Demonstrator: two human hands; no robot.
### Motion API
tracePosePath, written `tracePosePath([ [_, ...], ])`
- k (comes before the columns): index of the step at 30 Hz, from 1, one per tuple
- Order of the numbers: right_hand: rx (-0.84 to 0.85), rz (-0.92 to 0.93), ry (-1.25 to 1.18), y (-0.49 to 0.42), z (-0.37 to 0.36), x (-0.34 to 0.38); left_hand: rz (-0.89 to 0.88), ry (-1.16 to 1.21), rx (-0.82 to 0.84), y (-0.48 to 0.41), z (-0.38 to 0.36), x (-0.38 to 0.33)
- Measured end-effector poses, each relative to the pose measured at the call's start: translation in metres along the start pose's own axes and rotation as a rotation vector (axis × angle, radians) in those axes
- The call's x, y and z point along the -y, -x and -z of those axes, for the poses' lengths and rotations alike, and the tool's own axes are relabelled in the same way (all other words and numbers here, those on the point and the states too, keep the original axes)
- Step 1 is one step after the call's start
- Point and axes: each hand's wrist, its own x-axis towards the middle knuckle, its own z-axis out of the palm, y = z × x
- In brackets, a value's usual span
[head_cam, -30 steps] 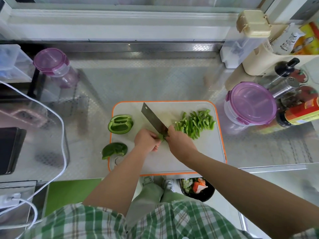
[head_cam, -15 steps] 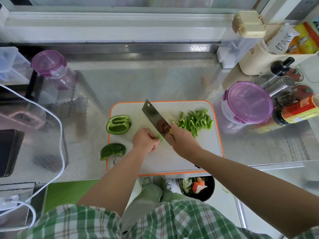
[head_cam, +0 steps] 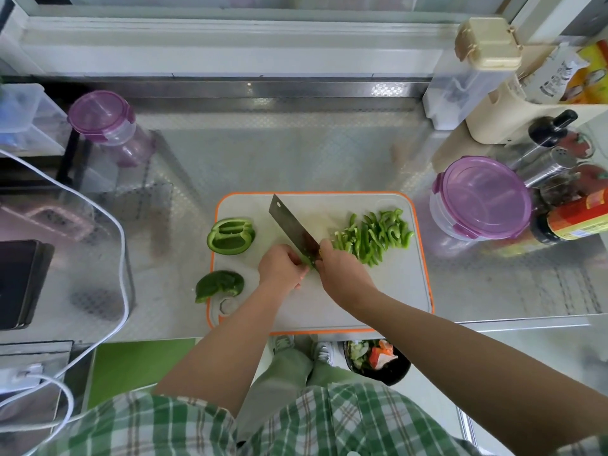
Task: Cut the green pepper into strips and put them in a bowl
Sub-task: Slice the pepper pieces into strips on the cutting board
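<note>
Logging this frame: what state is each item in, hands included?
cleaver, held by right hand, blade down beside left hand.
right hand, gripping the cleaver.
left hand, fingers curled, holding pepper piece.
pepper piece, mostly hidden between hands.
strips, cut, piled on cutting board.
pepper half, uncut, hollow side up.
pepper wedge, uncut, skin up, at board's left edge.
round container, lid on.
tall jar, lid on.
</note>
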Motion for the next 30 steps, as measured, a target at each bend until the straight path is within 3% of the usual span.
tracePosePath([
  [7, -0.063, -0.042, -0.138, -0.001, 0.009, -0.015, -0.219, -0.383, -0.112, 0.005, 0.001, -0.002],
  [14, -0.05, 0.041, -0.156, 0.006, 0.014, -0.013, -0.187, -0.341, -0.185, 0.006, -0.002, -0.003],
  [25, -0.006, -0.049, -0.019, -0.001, -0.001, 0.002, -0.161, -0.277, -0.198, 0.005, -0.004, -0.001],
  [30, -0.019, -0.058, -0.09, 0.0, -0.001, -0.002, -0.181, -0.258, -0.221, 0.008, -0.005, 0.0],
])
